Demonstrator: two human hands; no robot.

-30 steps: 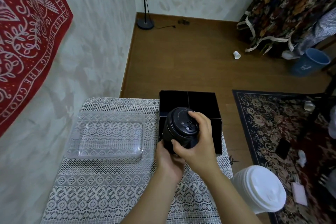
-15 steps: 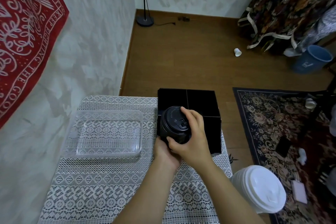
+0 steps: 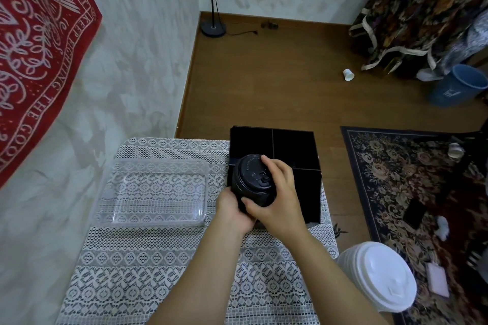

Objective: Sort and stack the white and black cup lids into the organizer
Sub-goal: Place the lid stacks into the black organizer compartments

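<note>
black lids (image 3: 252,179): one stack, tilted a bit, top lid with its sip tab facing up; sits over the organizer's near-left compartment. Bottom of the stack is hidden by the hands, can't tell if it's seated inside.
left hand (image 3: 232,210): grips the stack low on its near-left side, fingers curled round it and mostly hidden behind it.
right hand (image 3: 277,200): grips the stack from the right; thumb on the near side wall, fingers curled over the far top rim.
organizer (image 3: 313,198): black box split into four compartments, at the far right corner of the tabletop (image 3: 148,272). The two far compartments look dark; contents can't be made out.
white lids (image 3: 380,274): tall stack, bottom right, just beside the tabletop's right edge, well apart from both hands.
tray (image 3: 158,192): clear plastic, on the lace cloth left of the organizer, near the left hand but not touching.
floor (image 3: 277,82): brown wood; a paper cup (image 3: 348,74) lies on its side, a blue bucket (image 3: 460,86) far right, a patterned rug (image 3: 401,179) right of the tabletop.
wall (image 3: 132,60): red printed cloth (image 3: 39,55) hangs at left.
</note>
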